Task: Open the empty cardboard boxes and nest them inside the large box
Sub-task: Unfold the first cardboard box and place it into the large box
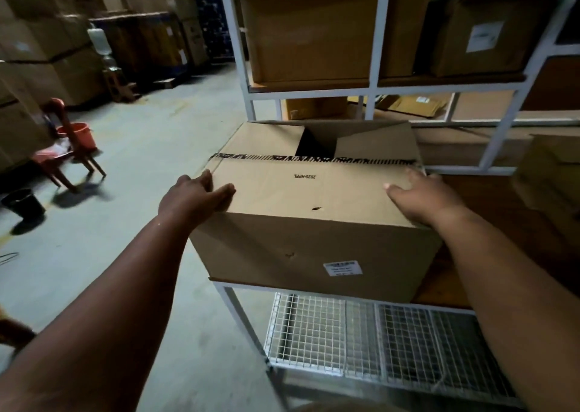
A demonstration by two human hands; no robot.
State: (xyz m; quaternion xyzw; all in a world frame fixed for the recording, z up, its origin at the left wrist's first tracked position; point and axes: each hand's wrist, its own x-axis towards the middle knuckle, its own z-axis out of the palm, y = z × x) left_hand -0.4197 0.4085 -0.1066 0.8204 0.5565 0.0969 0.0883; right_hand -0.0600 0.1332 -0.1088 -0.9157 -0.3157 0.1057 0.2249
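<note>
Brown cardboard box (314, 198), black-and-white striped tape (314, 159), orange bucket (77, 135)

The room is looking dim. The chair (67, 148) and bucket (23, 203) are casting dark shadows on the floor (150, 166). The sides are bending and blurring, and the far stacked boxes (47, 35) are looking fuzzy.
</note>
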